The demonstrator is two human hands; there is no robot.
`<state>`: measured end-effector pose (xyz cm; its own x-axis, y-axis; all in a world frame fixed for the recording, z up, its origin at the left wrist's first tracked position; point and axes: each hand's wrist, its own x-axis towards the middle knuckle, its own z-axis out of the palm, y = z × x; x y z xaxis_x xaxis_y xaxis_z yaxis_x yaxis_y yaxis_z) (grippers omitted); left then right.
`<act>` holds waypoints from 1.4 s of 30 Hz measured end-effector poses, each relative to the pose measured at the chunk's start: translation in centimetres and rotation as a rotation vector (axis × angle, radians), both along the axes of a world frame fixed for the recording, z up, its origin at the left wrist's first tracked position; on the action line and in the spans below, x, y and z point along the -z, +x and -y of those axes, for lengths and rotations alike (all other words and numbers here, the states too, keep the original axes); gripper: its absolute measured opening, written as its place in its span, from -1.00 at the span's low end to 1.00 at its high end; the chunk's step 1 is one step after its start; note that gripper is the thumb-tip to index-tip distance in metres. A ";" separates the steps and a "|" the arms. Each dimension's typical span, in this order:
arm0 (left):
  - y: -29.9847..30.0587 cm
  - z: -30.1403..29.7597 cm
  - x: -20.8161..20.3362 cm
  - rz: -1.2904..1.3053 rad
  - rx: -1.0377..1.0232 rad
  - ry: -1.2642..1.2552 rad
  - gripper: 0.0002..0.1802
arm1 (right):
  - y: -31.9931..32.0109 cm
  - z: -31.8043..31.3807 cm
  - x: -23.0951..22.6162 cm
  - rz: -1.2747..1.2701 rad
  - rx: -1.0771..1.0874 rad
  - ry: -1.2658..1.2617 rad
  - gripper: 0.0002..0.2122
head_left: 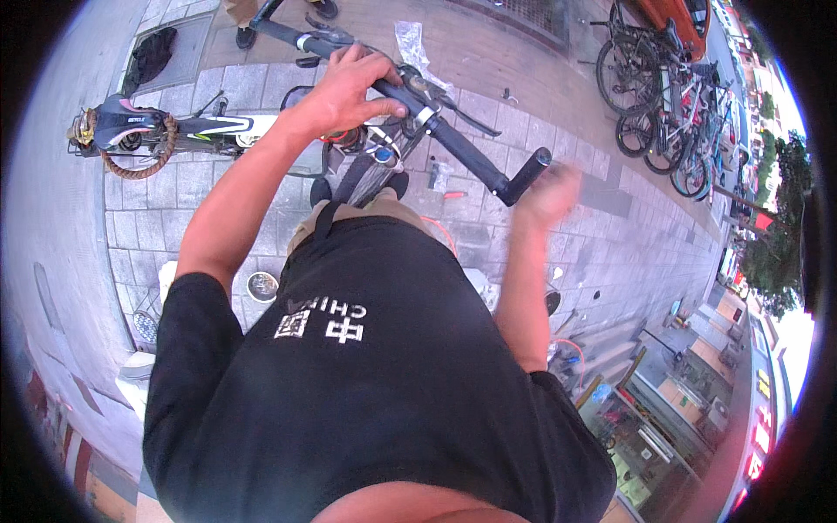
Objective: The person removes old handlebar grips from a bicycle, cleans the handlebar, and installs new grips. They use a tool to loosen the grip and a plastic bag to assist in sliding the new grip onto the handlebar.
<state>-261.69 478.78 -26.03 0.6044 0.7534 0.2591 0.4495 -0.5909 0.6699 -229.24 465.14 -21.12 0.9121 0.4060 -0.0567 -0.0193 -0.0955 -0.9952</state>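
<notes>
A black bicycle handlebar (471, 157) runs slantwise in front of me, with a grip, a brake lever and an upturned bar end (527, 177) on its right side. My left hand (353, 91) lies over the bar near its middle, thumb and fingers closed round it. My right hand (551, 196) is smeared by motion just beside the bar end; its fingers cannot be made out. The front tyre (357, 179) shows below the bar, near my legs. A white and black frame (222, 125) stretches left to a saddle (126, 125) with a rope coil (161, 157) hanging there.
Several parked bicycles (636, 78) stand at the far right beside an orange vehicle (680, 22). A clear plastic bag (410, 44) and a red piece (454, 195) lie on the paving. A round container (261, 286) sits at my left. Another person's shoe (245, 37) shows at the far edge.
</notes>
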 end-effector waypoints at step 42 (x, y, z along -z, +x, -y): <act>-0.3 -1.1 0.1 -0.103 -0.061 -0.140 -0.46 | -0.8 -0.2 -0.2 -0.486 -0.805 0.089 -0.46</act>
<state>-261.96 479.88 -26.13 0.5745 0.8137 0.0883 0.5524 -0.4651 0.6918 -230.07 465.37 -20.96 0.2405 0.9245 -0.2957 -0.3958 -0.1847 -0.8996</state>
